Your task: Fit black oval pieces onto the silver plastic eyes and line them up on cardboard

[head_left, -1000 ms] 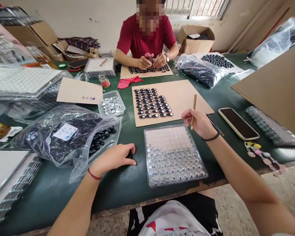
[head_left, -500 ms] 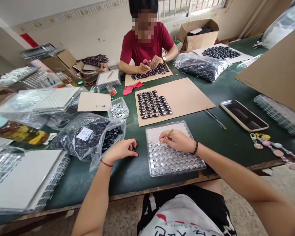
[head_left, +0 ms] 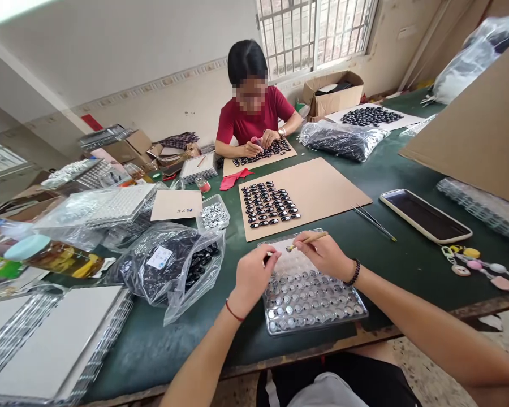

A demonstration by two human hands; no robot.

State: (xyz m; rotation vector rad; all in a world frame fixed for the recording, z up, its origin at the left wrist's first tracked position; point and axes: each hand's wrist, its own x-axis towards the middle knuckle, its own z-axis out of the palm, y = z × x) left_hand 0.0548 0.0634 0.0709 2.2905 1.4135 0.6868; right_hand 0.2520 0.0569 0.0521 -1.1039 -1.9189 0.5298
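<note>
My right hand point(head_left: 323, 255) holds a thin wooden stick point(head_left: 309, 239) over the far end of a clear plastic tray point(head_left: 311, 294) filled with several small silver settings. My left hand point(head_left: 254, 273) is raised at the tray's left edge, pinching a small dark oval piece right by the stick's tip. Beyond the tray lies a brown cardboard sheet point(head_left: 322, 183) with rows of black oval stones point(head_left: 268, 204). An open plastic bag of black stones point(head_left: 173, 263) lies to the left.
A person in a red shirt point(head_left: 254, 120) works across the green table point(head_left: 407, 249) over another board of stones. A phone point(head_left: 425, 215), two thin sticks point(head_left: 373, 221), a keychain point(head_left: 479, 265), a small tub of silver parts point(head_left: 212, 213) and stacked trays point(head_left: 46, 333) surround me.
My left hand lifted off the table beside the bag and came up to the tray with a dark piece. My right hand swung the stick toward it. The camera tilted upward.
</note>
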